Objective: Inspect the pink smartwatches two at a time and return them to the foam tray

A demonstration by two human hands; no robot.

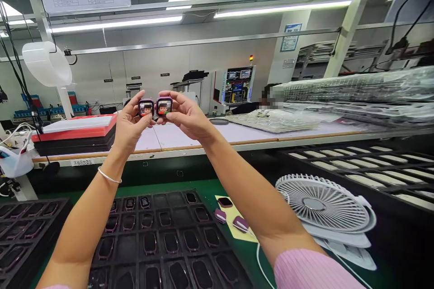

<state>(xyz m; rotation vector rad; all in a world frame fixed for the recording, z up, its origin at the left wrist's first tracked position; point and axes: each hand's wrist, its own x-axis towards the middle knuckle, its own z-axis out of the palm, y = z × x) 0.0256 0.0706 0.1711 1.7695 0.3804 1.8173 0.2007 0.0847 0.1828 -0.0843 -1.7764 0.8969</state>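
Observation:
Both arms reach forward over the bench, each hand pinching a small smartwatch body with a lit screen. My left hand (130, 124) grips one smartwatch (146, 108) by its edges, thumb below and fingers above. Close beside it, my right hand (188, 115) has the other smartwatch (164, 106) between thumb and fingers. Pictures glow on both screens, and the casings look purple. Below the arms lies a black compartment tray (176, 214) with many watch bodies in its pockets; a couple of them show lit text, and some pockets hold none.
Another black tray of watches (27, 235) sits at left. A white fan (322, 205) stands at right, near purple pieces with white cables on yellow paper (233, 221). Red and black foam trays (77, 133) rest on the shelf (190, 144). Behind it, a person (251, 106) is partly visible.

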